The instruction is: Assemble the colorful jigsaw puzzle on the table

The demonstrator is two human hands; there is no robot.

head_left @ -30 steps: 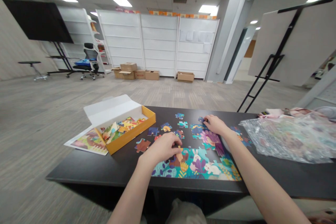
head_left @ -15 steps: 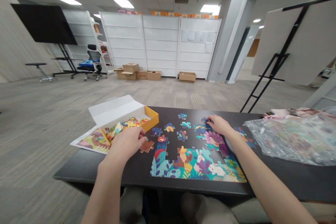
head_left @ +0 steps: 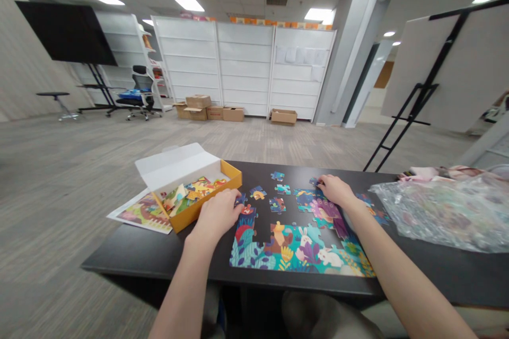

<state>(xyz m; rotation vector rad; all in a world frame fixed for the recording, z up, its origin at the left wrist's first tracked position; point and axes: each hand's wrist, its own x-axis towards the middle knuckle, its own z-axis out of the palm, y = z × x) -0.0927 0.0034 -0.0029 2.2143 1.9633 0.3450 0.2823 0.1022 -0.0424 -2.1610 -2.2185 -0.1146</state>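
A partly joined jigsaw puzzle (head_left: 302, 254) with rabbits and plants lies on the black table. My left hand (head_left: 220, 213) is at its upper left corner, fingers closed on a dark blue puzzle piece (head_left: 239, 199) that they partly cover. At the puzzle's upper edge, my right hand (head_left: 334, 189) pinches a small blue puzzle piece (head_left: 314, 181) on the tabletop. Between the hands lie loose pieces: an orange and blue piece (head_left: 258, 193), a teal piece (head_left: 283, 189), a blue piece (head_left: 277, 176) and a dark patterned piece (head_left: 277, 205).
Left of the puzzle stands an open yellow box (head_left: 191, 216) with several pieces inside, partly over a picture sheet (head_left: 139, 214). More pieces (head_left: 374, 208) lie beyond my right forearm. A clear plastic bag (head_left: 445, 214) covers the table's right side.
My left hand has moved right, from beside the brown piece to the dark blue piece at the puzzle's corner. The brown piece no longer shows. My right hand stays nearly in place.
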